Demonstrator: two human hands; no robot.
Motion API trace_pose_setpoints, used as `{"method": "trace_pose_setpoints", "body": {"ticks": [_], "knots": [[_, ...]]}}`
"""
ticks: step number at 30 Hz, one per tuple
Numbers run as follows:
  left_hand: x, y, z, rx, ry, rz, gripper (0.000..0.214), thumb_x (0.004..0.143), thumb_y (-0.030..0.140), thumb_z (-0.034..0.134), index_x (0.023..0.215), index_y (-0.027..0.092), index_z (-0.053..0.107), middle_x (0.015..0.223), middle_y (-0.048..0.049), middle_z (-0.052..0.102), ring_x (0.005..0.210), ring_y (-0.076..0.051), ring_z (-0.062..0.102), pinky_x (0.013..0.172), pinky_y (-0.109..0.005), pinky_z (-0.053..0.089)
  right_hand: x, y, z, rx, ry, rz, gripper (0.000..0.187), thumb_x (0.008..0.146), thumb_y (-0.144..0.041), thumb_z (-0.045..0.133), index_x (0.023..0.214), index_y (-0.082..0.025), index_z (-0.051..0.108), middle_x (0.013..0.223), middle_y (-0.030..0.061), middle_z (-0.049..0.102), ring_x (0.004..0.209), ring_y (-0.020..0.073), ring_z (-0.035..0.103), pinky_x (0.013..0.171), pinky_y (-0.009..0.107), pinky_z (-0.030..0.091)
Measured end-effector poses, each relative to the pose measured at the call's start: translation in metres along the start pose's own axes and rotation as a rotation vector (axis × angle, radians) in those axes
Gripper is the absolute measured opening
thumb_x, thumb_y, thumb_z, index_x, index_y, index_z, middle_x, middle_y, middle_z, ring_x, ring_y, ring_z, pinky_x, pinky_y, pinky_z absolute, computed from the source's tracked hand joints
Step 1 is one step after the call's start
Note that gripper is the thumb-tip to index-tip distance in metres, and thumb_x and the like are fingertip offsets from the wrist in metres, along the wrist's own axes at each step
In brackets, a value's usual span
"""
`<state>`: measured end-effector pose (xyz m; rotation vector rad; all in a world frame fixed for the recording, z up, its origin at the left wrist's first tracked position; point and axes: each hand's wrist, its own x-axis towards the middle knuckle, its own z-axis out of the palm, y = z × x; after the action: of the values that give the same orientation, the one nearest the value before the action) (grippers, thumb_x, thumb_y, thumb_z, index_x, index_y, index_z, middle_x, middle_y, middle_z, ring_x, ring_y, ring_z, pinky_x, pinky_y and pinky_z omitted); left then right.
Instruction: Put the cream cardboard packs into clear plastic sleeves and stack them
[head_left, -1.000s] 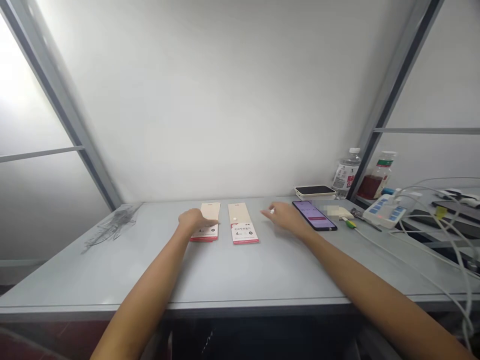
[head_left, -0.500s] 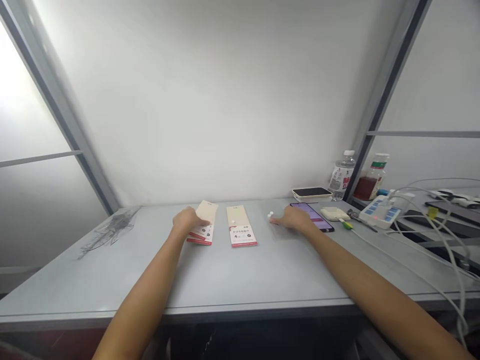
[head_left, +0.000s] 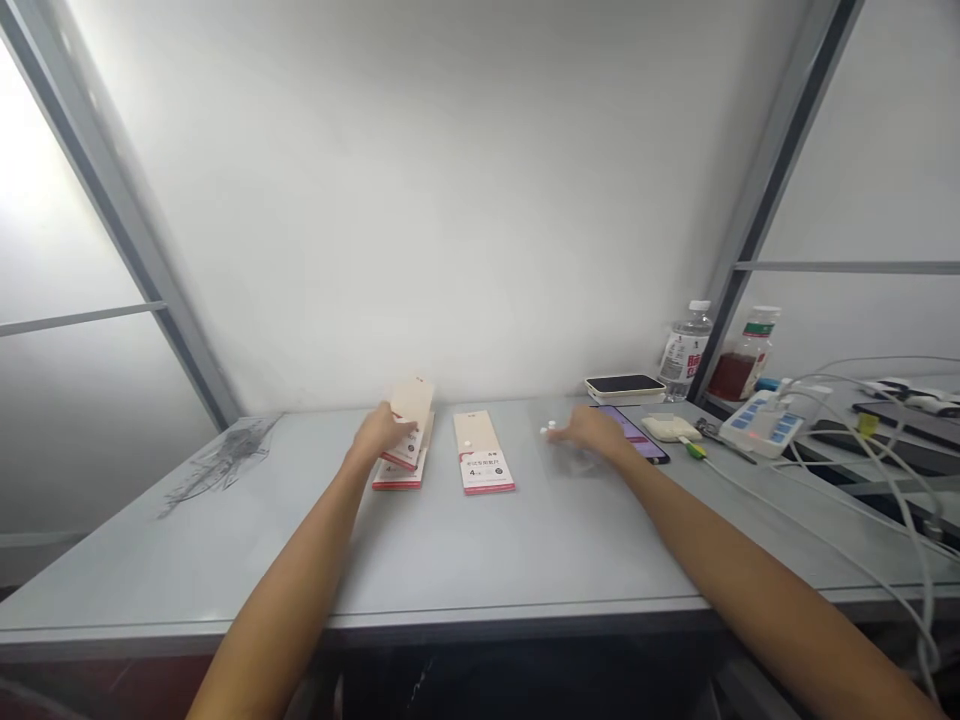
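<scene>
One packet (head_left: 412, 402) lifted off the pile (head_left: 396, 477)
It is now held tilted by the left hand (head_left: 379, 432); the grip of the right hand (head_left: 592, 430), beside the phone (head_left: 646, 441), cannot be told.

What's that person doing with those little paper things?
A person is working at a grey table. Their left hand holds a beige packet tilted up off a small pile of the same packets. A second pile lies flat just beside it. Their right hand rests low by a phone with a lit screen. Whether it grips anything is too blurry to tell.
</scene>
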<state>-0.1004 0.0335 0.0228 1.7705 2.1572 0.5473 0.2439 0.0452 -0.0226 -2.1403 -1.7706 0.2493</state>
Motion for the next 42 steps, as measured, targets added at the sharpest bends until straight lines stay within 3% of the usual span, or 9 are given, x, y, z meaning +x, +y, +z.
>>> {"method": "trace_pose_setpoints", "body": {"ticks": [5,10,15,21,26,29,33,37,42], "knots": [[-0.011,0.015,0.005,-0.301,0.041,0.209,0.030,0.076,0.039,0.050,0.099,0.020,0.047,0.097,-0.0057,0.065,0.075,-0.017,0.063,0.061,-0.025,0.045,0.001,-0.002,-0.001,0.169,0.066,-0.122,0.028,0.071,-0.035,0.053,0.052,-0.020,0.038,0.054,0.0011,0.051,0.059,0.0179,0.054,0.051,0.026,0.034],[-0.037,0.039,0.012,-0.585,-0.114,0.407,0.032,0.078,0.035,0.049,0.105,0.018,0.050,0.092,-0.0052,0.064,0.076,-0.017,0.063,0.064,-0.026,0.048,-0.015,-0.020,-0.011,0.376,0.207,-0.217,0.023,0.080,-0.035,0.039,0.062,-0.021,0.034,0.061,-0.0036,0.048,0.056,0.0120,0.054,0.053,0.023,0.037],[-0.070,0.059,0.020,-0.681,-0.296,0.611,0.044,0.080,0.035,0.048,0.121,0.019,0.047,0.101,-0.0065,0.064,0.082,-0.019,0.062,0.068,-0.028,0.049,-0.038,-0.043,-0.015,0.726,0.434,-0.399,0.026,0.080,-0.035,0.045,0.062,-0.021,0.034,0.072,0.0005,0.052,0.062,0.0142,0.056,0.057,0.028,0.043],[-0.082,0.066,0.031,-0.621,-0.076,0.498,0.066,0.081,0.031,0.047,0.141,0.019,0.022,0.104,-0.0075,0.063,0.076,-0.017,0.062,0.067,-0.029,0.049,-0.062,-0.060,-0.016,0.813,0.490,-0.673,0.020,0.082,-0.031,0.048,0.067,-0.021,0.039,0.100,0.0092,0.052,0.100,0.0226,0.053,0.068,0.034,0.051],[-0.077,0.064,0.025,-0.624,0.047,0.491,0.068,0.080,0.026,0.045,0.142,0.022,0.017,0.111,-0.0063,0.061,0.080,-0.017,0.061,0.068,-0.028,0.048,-0.070,-0.061,-0.012,0.783,0.459,-0.797,0.017,0.083,-0.026,0.048,0.069,-0.022,0.039,0.113,0.0109,0.050,0.106,0.0241,0.052,0.076,0.038,0.051],[-0.080,0.064,0.023,-0.628,0.097,0.561,0.064,0.082,0.027,0.043,0.141,0.024,0.019,0.109,-0.0054,0.061,0.079,-0.016,0.060,0.065,-0.026,0.047,-0.070,-0.061,-0.009,0.744,0.478,-0.805,0.015,0.083,-0.024,0.048,0.071,-0.022,0.040,0.118,0.0116,0.049,0.109,0.0251,0.051,0.080,0.040,0.049],[-0.086,0.064,0.029,-0.561,0.067,0.675,0.067,0.084,0.030,0.040,0.143,0.019,0.010,0.077,-0.0022,0.063,0.055,-0.011,0.052,0.050,-0.022,0.040,-0.067,-0.061,-0.008,0.730,0.564,-0.731,0.014,0.082,-0.024,0.048,0.071,-0.022,0.039,0.123,0.0125,0.046,0.103,0.0236,0.055,0.081,0.041,0.049],[-0.091,0.062,0.039,-0.377,0.069,0.741,0.065,0.086,0.028,0.037,0.143,0.013,0.009,0.049,0.0061,0.043,0.040,-0.009,0.034,0.043,-0.021,0.026,-0.064,-0.061,-0.011,0.683,0.659,-0.626,0.015,0.081,-0.024,0.047,0.070,-0.022,0.037,0.116,0.0126,0.050,0.106,0.0246,0.052,0.077,0.039,0.050],[-0.096,0.063,0.044,-0.343,-0.043,0.755,0.066,0.087,0.028,0.034,0.143,0.013,0.003,0.047,0.0075,0.038,0.038,-0.009,0.031,0.041,-0.022,0.021,-0.065,-0.061,-0.013,0.557,0.721,-0.597,0.014,0.079,-0.023,0.047,0.069,-0.022,0.037,0.116,0.0127,0.050,0.107,0.0253,0.051,0.079,0.041,0.046]]}}
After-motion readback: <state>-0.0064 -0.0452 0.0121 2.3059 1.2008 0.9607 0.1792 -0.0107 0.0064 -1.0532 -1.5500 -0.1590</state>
